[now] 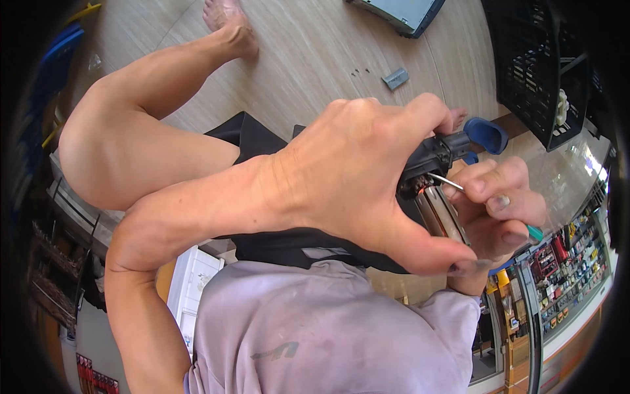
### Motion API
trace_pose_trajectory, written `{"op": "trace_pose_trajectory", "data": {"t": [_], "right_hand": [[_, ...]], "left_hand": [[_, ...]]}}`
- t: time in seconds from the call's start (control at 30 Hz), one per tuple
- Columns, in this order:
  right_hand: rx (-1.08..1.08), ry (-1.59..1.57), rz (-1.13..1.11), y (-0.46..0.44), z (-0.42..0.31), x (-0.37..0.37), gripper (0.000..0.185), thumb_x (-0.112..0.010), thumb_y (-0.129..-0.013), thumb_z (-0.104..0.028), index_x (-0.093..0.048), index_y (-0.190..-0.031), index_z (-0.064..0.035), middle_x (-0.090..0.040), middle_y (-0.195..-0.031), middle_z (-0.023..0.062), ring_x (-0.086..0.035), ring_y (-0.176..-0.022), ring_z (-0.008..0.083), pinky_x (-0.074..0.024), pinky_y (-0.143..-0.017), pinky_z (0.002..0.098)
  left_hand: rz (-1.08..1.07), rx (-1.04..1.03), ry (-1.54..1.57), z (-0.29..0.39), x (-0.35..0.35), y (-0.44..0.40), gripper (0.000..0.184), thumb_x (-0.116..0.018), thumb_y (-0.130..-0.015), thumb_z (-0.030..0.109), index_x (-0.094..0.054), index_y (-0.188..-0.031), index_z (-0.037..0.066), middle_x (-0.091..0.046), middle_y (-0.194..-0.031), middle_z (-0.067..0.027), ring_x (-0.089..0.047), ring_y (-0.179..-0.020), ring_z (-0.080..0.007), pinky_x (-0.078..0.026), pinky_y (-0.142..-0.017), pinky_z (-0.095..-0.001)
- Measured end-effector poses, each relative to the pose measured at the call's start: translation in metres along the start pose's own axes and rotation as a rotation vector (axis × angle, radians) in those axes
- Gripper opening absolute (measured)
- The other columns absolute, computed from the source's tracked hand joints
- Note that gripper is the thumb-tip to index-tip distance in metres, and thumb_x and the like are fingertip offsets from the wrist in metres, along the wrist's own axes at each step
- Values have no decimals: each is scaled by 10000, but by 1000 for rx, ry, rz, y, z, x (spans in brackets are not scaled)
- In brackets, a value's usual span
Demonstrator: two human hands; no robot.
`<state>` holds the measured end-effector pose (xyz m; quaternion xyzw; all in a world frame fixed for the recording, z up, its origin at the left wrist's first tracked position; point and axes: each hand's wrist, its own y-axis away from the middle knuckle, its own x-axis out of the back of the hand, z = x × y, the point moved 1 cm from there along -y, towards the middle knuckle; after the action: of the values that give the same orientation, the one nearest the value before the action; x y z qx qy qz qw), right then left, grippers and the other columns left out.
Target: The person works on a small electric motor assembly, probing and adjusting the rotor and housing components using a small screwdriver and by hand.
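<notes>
My left hand (354, 171), back upward, is wrapped round a black plastic device (446, 150) with its thumb on the near side. A shiny metal cylindrical part (441, 211) shows in the device beside a small reddish, wire-like area. My right hand (502, 203) pinches a thin tool, whose metal shaft (449, 182) points into the device's opening. The tool's green end (535, 233) sticks out behind the right fingers. The shaft's tip is too small to make out, and the left fingertips are hidden behind the device.
On the floor lie a small grey block (396, 79) and several tiny dark pieces (357, 71). A grey case (410, 13) is at the top, a black crate (528, 72) upper right. A blue slipper (485, 134) lies beyond my hands. Stocked shelves (567, 279) stand at the right.
</notes>
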<state>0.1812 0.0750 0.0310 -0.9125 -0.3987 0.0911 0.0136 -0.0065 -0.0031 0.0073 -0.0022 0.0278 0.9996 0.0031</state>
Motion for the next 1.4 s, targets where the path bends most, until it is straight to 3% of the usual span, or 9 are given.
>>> {"op": "trace_pose_trajectory", "data": {"t": [0.2,0.33,0.67,0.77,0.83,0.93,1.0,1.2,1.4], "right_hand": [[70,65,-4,3,2,-2,414,-437,-1045,-427,-510,-1042,-20,-591,-996,181,-700,-774,283,-614,-729,384],[115,155,-16,4,8,-2,424,-413,-1048,-439,-502,-1052,-25,-592,-996,178,-698,-769,275,-612,-743,384],[88,223,52,-12,13,8,363,-546,-1038,-329,-620,-1034,26,-675,-903,160,-676,-778,226,-579,-689,318],[49,113,47,-19,10,5,347,-548,-1040,-275,-612,-1052,65,-660,-926,197,-690,-744,235,-611,-643,329],[29,65,38,-23,9,4,343,-536,-1045,-256,-600,-1059,81,-646,-944,213,-688,-738,233,-616,-621,326],[-42,88,33,-22,1,4,383,-493,-1061,-312,-607,-1056,54,-622,-962,197,-649,-783,218,-587,-625,307],[-10,135,17,-24,-4,6,416,-451,-1073,-340,-606,-1055,46,-615,-948,183,-650,-757,224,-583,-576,310],[-91,-229,32,-33,-20,30,508,-329,-1090,-436,-585,-1057,1,-565,-908,130,-617,-691,221,-553,-530,296],[-77,-133,-92,-27,-18,17,541,-332,-1065,-511,-557,-1084,-20,-553,-898,125,-592,-656,210,-542,-538,300]], "left_hand": [[60,-25,3,0,0,0,848,-865,-601,565,-546,-1042,-85,-658,-719,-209,-692,-618,-374,-563,-562,-394],[38,68,-11,-4,-1,2,878,-904,-552,506,-509,-1143,-10,-652,-752,-112,-658,-626,-217,-509,-573,-304],[-121,312,43,-16,7,-6,563,-738,-794,389,-542,-1151,1,-698,-834,-106,-645,-752,-128,-502,-679,-283],[-66,445,188,-16,2,-8,759,-663,-794,658,-657,-1064,-52,-704,-857,-194,-701,-859,-266,-536,-753,-377],[-62,447,413,-16,-2,-6,671,-556,-886,631,-674,-1020,-16,-669,-826,-115,-622,-796,-195,-494,-752,-340],[-160,594,575,-2,5,-6,574,-500,-943,563,-634,-1016,10,-577,-796,-78,-491,-741,-151,-434,-724,-306],[-209,383,458,0,2,-5,559,-460,-965,540,-614,-1052,9,-575,-822,-79,-491,-757,-148,-427,-728,-296],[-292,453,540,1,1,-1,546,-416,-992,513,-581,-1101,4,-575,-913,-81,-486,-814,-132,-431,-782,-288],[-311,512,580,-3,-3,1,566,-403,-1006,510,-610,-1123,-4,-632,-893,-89,-549,-806,-138,-469,-740,-291]]}}
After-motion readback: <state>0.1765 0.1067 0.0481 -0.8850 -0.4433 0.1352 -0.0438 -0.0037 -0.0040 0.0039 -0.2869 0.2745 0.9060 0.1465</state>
